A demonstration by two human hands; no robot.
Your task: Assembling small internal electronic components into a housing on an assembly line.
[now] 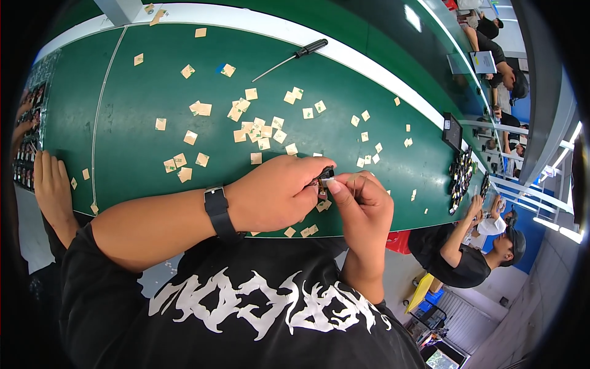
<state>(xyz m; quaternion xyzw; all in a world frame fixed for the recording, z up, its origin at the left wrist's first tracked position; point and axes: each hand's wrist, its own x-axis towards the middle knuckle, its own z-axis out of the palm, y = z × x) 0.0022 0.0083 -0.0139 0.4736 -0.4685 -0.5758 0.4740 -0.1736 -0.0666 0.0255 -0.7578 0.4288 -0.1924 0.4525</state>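
Observation:
My left hand (273, 190), with a dark band on its wrist, comes in across the near side of the green table. It is closed around a small black part (327, 173), most of which its fingers hide. Facing it, my right hand (367, 206) pinches thumb and forefinger at a small whitish piece (327, 183) against that part. Whether this piece is loose or attached I cannot tell. Tan paper squares (322, 205) lie on the table just below the fingers. More of these squares (255, 132) are scattered beyond my hands.
A black-handled screwdriver (310, 49) lies near the table's far edge. On the right are a black tray (452, 131) and a heap of small dark parts (461, 178). Another person's hand (52, 184) rests at the left edge; a co-worker (455, 255) sits at right.

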